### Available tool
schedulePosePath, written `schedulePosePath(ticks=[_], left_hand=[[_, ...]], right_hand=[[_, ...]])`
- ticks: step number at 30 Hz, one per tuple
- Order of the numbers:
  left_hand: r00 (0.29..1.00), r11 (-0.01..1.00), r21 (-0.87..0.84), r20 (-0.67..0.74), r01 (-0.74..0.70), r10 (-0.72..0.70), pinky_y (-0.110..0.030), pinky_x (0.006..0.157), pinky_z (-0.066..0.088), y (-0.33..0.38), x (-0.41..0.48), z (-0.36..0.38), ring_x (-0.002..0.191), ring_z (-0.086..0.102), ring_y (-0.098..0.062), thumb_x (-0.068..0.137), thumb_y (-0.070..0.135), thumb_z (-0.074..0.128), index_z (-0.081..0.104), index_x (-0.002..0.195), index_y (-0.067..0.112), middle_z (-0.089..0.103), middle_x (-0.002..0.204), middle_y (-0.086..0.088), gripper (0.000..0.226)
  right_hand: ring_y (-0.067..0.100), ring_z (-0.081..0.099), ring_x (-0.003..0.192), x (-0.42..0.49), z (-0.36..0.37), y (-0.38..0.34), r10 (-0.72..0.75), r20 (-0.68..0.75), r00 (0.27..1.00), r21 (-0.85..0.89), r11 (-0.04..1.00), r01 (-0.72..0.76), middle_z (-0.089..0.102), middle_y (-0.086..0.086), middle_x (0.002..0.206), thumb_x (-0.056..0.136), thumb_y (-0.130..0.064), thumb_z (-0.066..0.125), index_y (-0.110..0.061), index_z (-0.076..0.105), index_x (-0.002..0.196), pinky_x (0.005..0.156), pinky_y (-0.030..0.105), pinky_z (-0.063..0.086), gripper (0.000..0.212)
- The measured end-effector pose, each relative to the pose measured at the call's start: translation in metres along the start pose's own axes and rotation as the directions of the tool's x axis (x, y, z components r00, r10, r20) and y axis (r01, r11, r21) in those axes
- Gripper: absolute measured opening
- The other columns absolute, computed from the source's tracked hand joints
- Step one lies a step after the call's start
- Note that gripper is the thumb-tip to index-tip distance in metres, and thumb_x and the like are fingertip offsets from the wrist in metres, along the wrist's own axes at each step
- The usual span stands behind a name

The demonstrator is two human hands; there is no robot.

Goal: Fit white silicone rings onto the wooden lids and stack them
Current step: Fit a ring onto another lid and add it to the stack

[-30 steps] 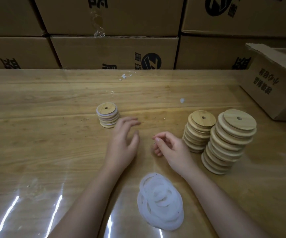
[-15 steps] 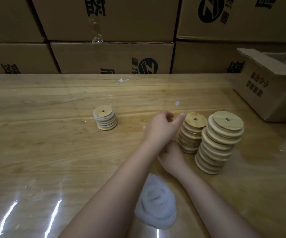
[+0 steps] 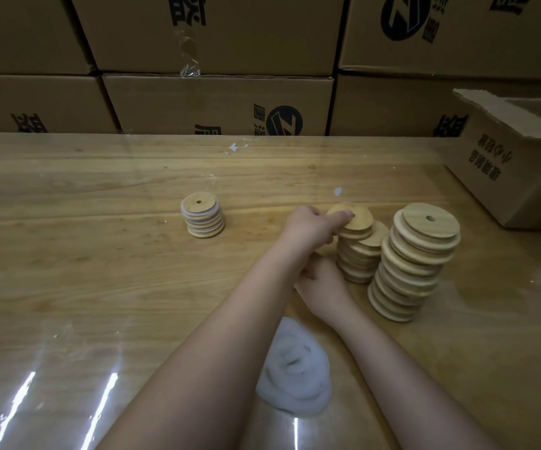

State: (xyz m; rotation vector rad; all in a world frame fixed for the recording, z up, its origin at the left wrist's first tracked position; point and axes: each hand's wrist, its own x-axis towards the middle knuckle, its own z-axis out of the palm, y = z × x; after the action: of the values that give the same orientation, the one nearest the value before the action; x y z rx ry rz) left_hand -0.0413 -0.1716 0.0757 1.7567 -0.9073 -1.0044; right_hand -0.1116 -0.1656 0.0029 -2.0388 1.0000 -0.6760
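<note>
Wooden and bare, the top lid (image 3: 358, 219) of the shorter unfitted stack (image 3: 358, 254) is now in the left hand (image 3: 308, 227). Its fingers (image 3: 344, 216) pinch the lid's near edge, with the index finger laid across its face. A second ago both hands lay empty, side by side, just beyond the pile of white silicone rings (image 3: 295, 378). Since then the left arm has crossed over the right to reach beyond and to the right of that pile. The lid sits skewed off those beneath it, and a lower lid pokes out sideways, so the stack has been disturbed. I judge that a new round is starting: a bare lid is being fetched and no ring has been taken up yet.

The right hand (image 3: 326, 287) lies just beyond the ring pile, at the foot of the shorter stack. Its fingers are hidden under the left wrist, so I cannot tell whether they hold anything.

The lids are pale round discs with a stepped rim and a small hole in the face. A taller bare stack (image 3: 415, 264) stands beyond the ring pile and further right, its layers uneven. The finished stack (image 3: 202, 216) stands beyond and left of the ring pile, well apart, low, with white bands showing between its lids. The ring pile itself is a blurred, floppy heap on the desk (image 3: 100, 287). Far more lids are bare than fitted, so most of the work remains.
</note>
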Motion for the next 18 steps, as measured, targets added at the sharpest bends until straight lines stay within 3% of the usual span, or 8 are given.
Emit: schedulePosePath(ticks=[3, 5, 9, 11, 14, 18], left_hand=[[0.995, 0.983, -0.176, -0.090, -0.054, 0.038, -0.018, 0.055, 0.042, -0.013, -0.006, -0.020, 0.050, 0.055, -0.002, 0.081, 0.035, 0.070, 0.062, 0.079, 0.012, 0.057, 0.059, 0.003, 0.024], [0.980, 0.968, -0.219, -0.179, -0.125, 0.086, -0.014, 0.049, 0.042, -0.028, -0.011, -0.037, 0.043, 0.051, 0.001, 0.083, 0.028, 0.069, 0.056, 0.070, 0.016, 0.055, 0.056, 0.004, 0.022], [0.937, 0.961, -0.180, -0.319, -0.210, 0.145, -0.025, 0.059, 0.044, -0.066, -0.021, -0.068, 0.058, 0.055, -0.012, 0.083, 0.022, 0.070, 0.060, 0.077, 0.011, 0.057, 0.063, -0.003, 0.016], [0.923, 0.961, -0.164, -0.353, -0.222, 0.153, -0.026, 0.051, 0.042, -0.085, -0.024, -0.079, 0.054, 0.054, -0.014, 0.082, 0.024, 0.071, 0.064, 0.080, 0.013, 0.058, 0.060, -0.001, 0.013], [0.911, 0.947, -0.178, -0.367, -0.266, 0.187, -0.022, 0.039, 0.037, -0.103, -0.029, -0.088, 0.051, 0.053, -0.017, 0.081, 0.025, 0.071, 0.066, 0.084, 0.018, 0.060, 0.056, 0.000, 0.009], [0.896, 0.918, -0.170, -0.336, -0.359, 0.289, -0.019, 0.049, 0.044, -0.106, -0.028, -0.090, 0.056, 0.058, -0.009, 0.082, 0.019, 0.070, 0.066, 0.087, 0.021, 0.064, 0.066, 0.007, 0.007]], right_hand=[[0.013, 0.058, 0.060, -0.005, -0.001, -0.005, -0.029, 0.024, 0.999, 0.167, 0.986, 0.025, 0.060, -0.004, 0.060, 0.086, -0.013, 0.056, -0.026, 0.054, 0.065, 0.059, 0.030, 0.044, 0.025], [0.009, 0.057, 0.070, -0.008, -0.003, -0.006, -0.109, 0.125, 0.986, 0.154, 0.984, 0.090, 0.062, -0.005, 0.071, 0.086, -0.017, 0.061, -0.028, 0.057, 0.070, 0.066, 0.025, 0.043, 0.019], [0.003, 0.046, 0.101, -0.012, -0.011, -0.007, -0.225, 0.416, 0.881, -0.012, 0.967, 0.253, 0.056, -0.012, 0.099, 0.079, -0.024, 0.071, -0.028, 0.069, 0.086, 0.087, 0.010, 0.033, 0.009], [-0.002, 0.038, 0.110, -0.013, -0.017, -0.007, -0.198, 0.512, 0.836, -0.042, 0.966, 0.255, 0.050, -0.017, 0.108, 0.078, -0.029, 0.071, -0.033, 0.068, 0.093, 0.092, 0.006, 0.027, 0.016], [-0.004, 0.032, 0.114, -0.013, -0.018, -0.009, -0.186, 0.559, 0.808, -0.059, 0.963, 0.263, 0.045, -0.020, 0.112, 0.078, -0.032, 0.071, -0.040, 0.067, 0.094, 0.093, 0.006, 0.024, 0.018], [-0.004, 0.031, 0.114, -0.014, -0.016, -0.012, -0.175, 0.560, 0.810, -0.063, 0.965, 0.253, 0.045, -0.020, 0.112, 0.077, -0.033, 0.072, -0.036, 0.069, 0.082, 0.093, 0.008, 0.024, 0.007]])
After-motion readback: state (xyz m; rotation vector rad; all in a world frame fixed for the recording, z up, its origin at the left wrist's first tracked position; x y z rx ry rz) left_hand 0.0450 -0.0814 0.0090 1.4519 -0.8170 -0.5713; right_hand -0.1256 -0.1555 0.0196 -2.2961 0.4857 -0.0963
